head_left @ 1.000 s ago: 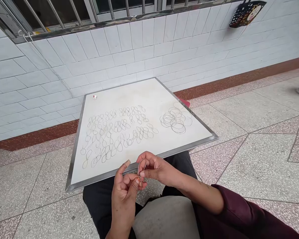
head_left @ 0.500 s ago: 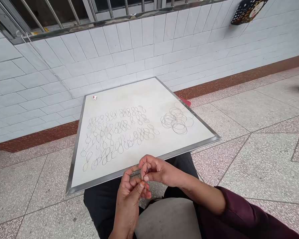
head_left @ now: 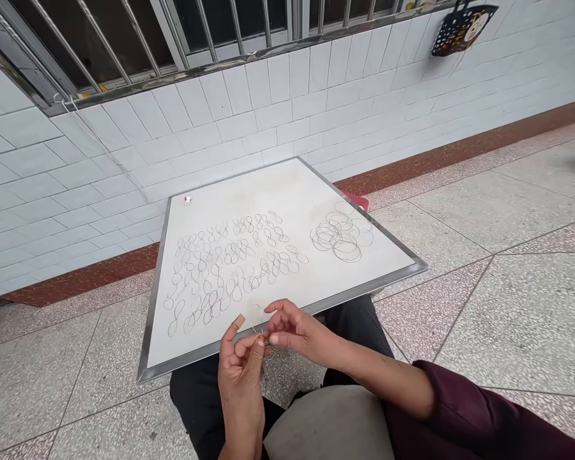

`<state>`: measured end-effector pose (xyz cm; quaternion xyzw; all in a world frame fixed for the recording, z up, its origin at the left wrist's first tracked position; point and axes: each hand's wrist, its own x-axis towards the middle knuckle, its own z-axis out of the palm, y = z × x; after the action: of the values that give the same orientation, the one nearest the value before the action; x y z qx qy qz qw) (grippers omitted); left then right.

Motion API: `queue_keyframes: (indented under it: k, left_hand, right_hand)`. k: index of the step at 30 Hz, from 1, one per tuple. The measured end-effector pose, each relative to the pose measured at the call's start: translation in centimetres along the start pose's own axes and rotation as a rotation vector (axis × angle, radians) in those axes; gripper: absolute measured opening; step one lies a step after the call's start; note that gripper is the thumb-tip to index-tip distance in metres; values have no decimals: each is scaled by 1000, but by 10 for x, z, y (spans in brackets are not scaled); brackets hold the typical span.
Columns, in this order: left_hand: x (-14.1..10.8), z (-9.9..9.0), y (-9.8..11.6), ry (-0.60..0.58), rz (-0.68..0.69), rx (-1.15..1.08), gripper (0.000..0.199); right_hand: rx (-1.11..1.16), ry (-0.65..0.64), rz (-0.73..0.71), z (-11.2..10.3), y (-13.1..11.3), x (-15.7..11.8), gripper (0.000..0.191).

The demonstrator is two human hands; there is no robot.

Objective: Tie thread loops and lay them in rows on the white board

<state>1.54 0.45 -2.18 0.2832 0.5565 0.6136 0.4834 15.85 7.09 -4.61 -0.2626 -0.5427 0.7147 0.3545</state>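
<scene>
The left hand (head_left: 242,380) is pinching one bent wire (head_left: 261,317) above the near edge of one table (head_left: 249,185). The right hand (head_left: 301,332) is hovering alongside, thumb and index finger parted; whether its other fingers are gripping cannot be determined. Figure-eight wires (head_left: 234,252), overlapping beyond exact count, are lying left of one ring cluster (head_left: 338,233). One bag (head_left: 462,32) is hanging beyond.

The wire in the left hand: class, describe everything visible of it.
The wire looks like thin metal. Its curved upper part stands up from the left hand, pinched at thumb and fingertip, before the near edge of the table. Fingers hide its lower part; whether the right hand touches it is unclear.
</scene>
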Motion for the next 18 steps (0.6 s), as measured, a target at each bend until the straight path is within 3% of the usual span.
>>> queue_keyframes:
  k: [7,18]
  left_hand:
    - [-1,2,3,48,29,-138,66]
    - [-3,0,-5,85,130,-152,66]
  right_hand:
    - [3,60,40,16,12,1,36]
    - [236,-15,209,25,1,-2,42]
